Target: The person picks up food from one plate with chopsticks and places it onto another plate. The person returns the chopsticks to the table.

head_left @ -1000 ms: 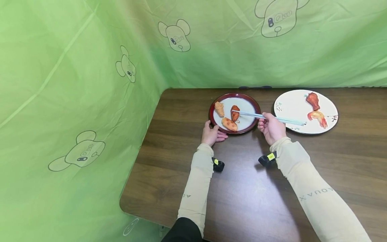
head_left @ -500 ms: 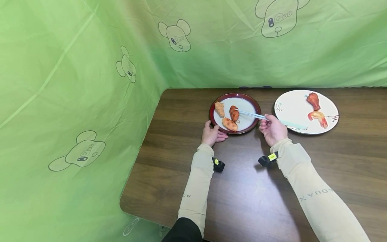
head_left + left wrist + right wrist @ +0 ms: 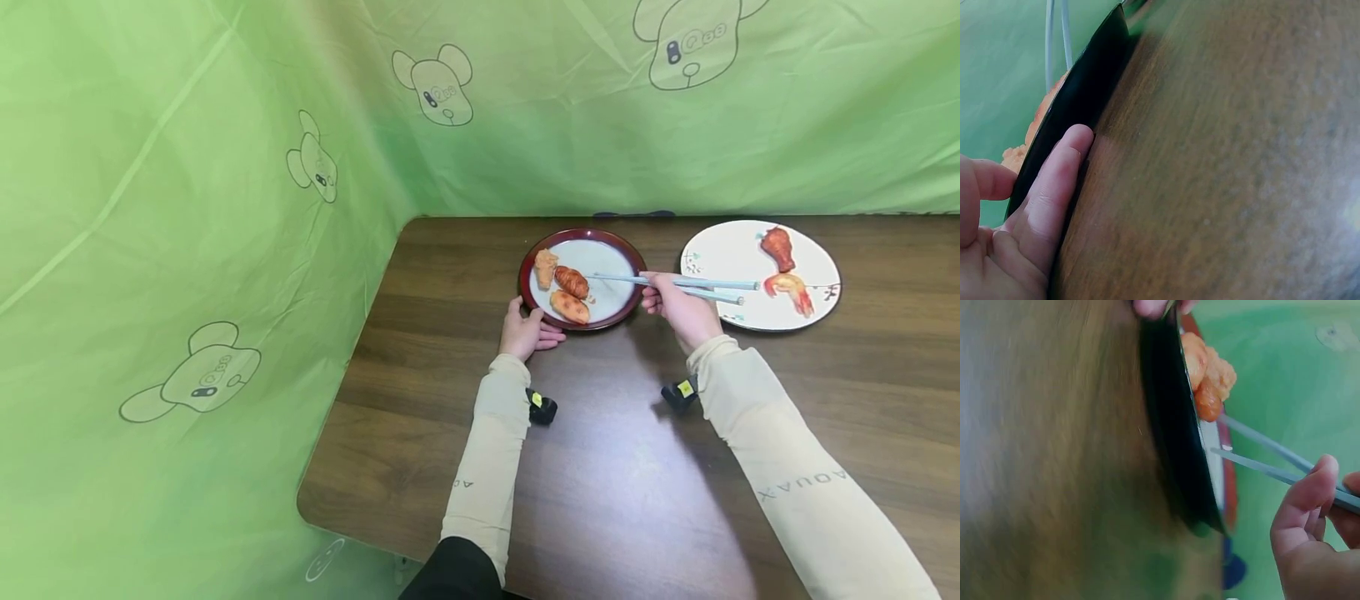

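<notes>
My right hand [image 3: 681, 310] grips a pair of pale blue chopsticks [image 3: 622, 278], their tips over the red-rimmed round plate [image 3: 637, 265]. In the right wrist view the tips stand apart, one right at a glossy reddish-brown food piece [image 3: 1209, 406]. That scored piece [image 3: 572, 282] lies between a crumbly golden fried piece [image 3: 545, 268] and an orange-tan oval piece with darker spots [image 3: 569, 307]. At the plate's near left edge, my left hand [image 3: 522, 332] holds the rim, thumb at the top. Its fingers [image 3: 1047, 206] lie along the dark underside, against the table.
A white oval plate [image 3: 712, 258] with a leafy pattern stands to the right, bearing a chicken drumstick [image 3: 777, 248] and a shrimp [image 3: 791, 293]. The wooden table [image 3: 420, 400] ends at a green curtain [image 3: 525, 158] behind and on the left.
The reddish-brown piece has shifted left and turned, now up against its neighbours. The chopstick tips have come away to its right and spread. My left hand stays put.
</notes>
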Demonstrator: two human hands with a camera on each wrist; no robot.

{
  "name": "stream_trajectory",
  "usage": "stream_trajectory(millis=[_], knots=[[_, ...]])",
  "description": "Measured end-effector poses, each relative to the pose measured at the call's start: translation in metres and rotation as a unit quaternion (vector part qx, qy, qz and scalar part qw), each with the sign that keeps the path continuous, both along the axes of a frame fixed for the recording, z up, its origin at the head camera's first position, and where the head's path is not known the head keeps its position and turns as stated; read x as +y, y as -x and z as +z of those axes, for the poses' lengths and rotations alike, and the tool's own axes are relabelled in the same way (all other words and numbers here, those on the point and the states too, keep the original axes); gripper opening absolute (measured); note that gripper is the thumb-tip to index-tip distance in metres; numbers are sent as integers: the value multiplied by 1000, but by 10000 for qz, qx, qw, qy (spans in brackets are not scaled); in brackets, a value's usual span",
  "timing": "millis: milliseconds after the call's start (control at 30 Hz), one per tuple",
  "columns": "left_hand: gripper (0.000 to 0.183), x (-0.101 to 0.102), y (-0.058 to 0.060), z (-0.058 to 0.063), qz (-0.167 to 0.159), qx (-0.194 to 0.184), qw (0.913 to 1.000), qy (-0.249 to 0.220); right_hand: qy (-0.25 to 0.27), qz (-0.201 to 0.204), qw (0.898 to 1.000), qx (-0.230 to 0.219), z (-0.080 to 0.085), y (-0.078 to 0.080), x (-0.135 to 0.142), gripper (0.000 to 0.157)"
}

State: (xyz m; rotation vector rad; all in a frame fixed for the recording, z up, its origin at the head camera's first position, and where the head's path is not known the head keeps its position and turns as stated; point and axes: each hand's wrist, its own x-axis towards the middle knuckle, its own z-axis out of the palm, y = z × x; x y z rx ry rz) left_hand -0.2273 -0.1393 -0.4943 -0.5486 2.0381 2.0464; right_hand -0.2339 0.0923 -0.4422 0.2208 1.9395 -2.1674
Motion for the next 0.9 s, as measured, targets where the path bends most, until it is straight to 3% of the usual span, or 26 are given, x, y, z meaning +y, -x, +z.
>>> stream_trajectory(millis=[100, 233, 400, 533, 733, 900], knots=[[59, 0, 0, 1, 11, 1, 10000, -6, -1360, 43, 9898, 420, 11, -2, -5, 40], [60, 0, -1, 3, -7, 4, 10000, 22, -2683, -51, 9584, 970, 27, -3, -11, 40], [59, 0, -2, 5, 2, 14, 10000, 21, -3704, 183, 9141, 1638, 44, 3, -21, 33], [60, 0, -2, 5, -18, 7, 10000, -29, -4307, 467, 8800, 1948, 55, 13, -28, 30], [61, -1, -1, 4, -36, -3, 10000, -31, -4530, 765, 8707, 1754, 67, 21, -32, 31], [61, -2, -1, 4, -54, 34, 10000, -39, -4878, 1321, 8415, 1910, 76, 27, -35, 42]])
